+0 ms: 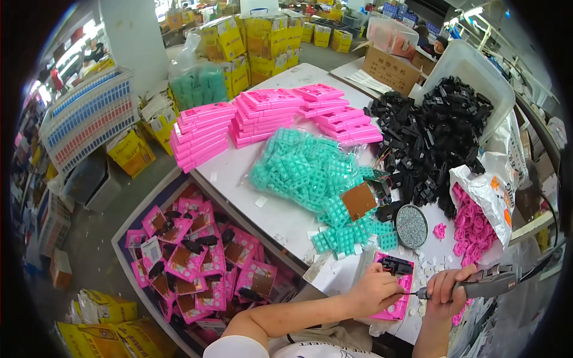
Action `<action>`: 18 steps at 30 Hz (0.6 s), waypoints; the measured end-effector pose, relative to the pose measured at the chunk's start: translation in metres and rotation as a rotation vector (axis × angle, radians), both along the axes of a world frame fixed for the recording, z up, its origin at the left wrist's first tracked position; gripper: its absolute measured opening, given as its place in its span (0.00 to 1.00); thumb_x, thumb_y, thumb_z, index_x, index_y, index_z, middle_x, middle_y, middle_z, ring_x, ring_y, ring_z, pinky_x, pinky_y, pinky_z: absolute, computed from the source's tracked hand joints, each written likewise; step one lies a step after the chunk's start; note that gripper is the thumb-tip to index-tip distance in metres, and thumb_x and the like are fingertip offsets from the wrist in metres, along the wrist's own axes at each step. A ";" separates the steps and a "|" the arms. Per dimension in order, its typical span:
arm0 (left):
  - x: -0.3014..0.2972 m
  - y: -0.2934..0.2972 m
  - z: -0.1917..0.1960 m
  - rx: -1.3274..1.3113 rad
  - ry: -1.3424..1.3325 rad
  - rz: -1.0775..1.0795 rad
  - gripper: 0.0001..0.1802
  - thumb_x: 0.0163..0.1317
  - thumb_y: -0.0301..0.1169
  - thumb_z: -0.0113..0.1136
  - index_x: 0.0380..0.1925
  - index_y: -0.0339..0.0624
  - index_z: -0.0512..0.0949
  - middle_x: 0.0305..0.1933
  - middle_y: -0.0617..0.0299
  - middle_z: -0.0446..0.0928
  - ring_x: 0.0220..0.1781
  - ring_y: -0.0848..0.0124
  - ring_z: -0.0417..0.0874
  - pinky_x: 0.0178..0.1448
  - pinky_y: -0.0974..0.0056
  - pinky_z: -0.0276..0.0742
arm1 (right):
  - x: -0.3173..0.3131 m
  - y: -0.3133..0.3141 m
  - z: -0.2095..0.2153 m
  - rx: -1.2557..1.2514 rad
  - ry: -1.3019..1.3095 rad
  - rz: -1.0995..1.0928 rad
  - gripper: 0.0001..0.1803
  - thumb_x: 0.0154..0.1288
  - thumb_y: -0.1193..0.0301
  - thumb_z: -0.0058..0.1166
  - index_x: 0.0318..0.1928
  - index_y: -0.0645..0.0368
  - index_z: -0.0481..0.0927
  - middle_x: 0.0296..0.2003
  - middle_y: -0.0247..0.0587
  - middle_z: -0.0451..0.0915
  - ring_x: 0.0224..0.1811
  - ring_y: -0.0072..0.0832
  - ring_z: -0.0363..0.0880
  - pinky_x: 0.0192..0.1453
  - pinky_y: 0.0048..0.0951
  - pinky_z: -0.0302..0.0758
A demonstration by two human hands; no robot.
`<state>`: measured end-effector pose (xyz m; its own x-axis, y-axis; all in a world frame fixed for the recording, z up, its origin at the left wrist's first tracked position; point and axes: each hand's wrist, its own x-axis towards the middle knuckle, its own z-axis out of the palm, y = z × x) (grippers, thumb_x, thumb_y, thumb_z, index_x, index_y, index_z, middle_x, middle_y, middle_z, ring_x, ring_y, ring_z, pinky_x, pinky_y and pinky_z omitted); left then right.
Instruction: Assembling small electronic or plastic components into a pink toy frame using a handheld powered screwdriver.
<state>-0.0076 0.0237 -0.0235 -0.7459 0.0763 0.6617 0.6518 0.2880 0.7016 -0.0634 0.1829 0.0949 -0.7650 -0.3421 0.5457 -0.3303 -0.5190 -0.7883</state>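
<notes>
- My left hand (375, 290) pressed closed on one pink plastic frame (395, 285) lying flat at the near edge of the tabletop (274, 215).
- My right hand (444, 290) gripped one electric screwdriver (486, 280), its tip touching the frame.
- One black module (396, 265) sat in the frame.
- One round dish of screws (411, 226) stood just beyond.
- Pink frames were stacked in about five piles (262, 116) at the far side.

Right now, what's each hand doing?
Left hand: closed, pinning the pink plate on the table.
Right hand: closed around the grey power screwdriver.
</notes>
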 end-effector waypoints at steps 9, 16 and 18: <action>-0.016 0.005 0.014 -0.064 0.064 0.016 0.08 0.56 0.32 0.73 0.35 0.48 0.85 0.33 0.67 0.79 0.37 0.68 0.80 0.49 0.56 0.65 | -0.001 0.009 0.003 -0.077 0.010 -0.023 0.16 0.73 0.63 0.61 0.44 0.54 0.65 0.15 0.26 0.65 0.12 0.20 0.63 0.23 0.27 0.72; -0.014 0.022 0.021 -0.305 -0.048 0.166 0.20 0.50 0.40 0.76 0.40 0.45 0.82 0.41 0.63 0.81 0.47 0.62 0.81 0.56 0.48 0.64 | -0.011 0.041 -0.011 -0.056 -0.087 0.041 0.15 0.73 0.59 0.61 0.51 0.50 0.72 0.16 0.22 0.65 0.19 0.19 0.64 0.31 0.28 0.71; -0.028 0.000 0.032 -0.418 -0.180 0.229 0.21 0.50 0.39 0.76 0.44 0.45 0.83 0.45 0.61 0.81 0.52 0.62 0.79 0.61 0.48 0.61 | -0.029 0.069 -0.034 -0.096 -0.044 -0.004 0.15 0.74 0.60 0.59 0.52 0.51 0.72 0.18 0.24 0.65 0.21 0.20 0.64 0.35 0.30 0.72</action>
<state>-0.0355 0.0237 0.0088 -0.8738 0.1283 0.4690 0.4184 0.6899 0.5908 -0.0921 0.2521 0.0608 -0.7901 -0.2870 0.5417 -0.2984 -0.5918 -0.7488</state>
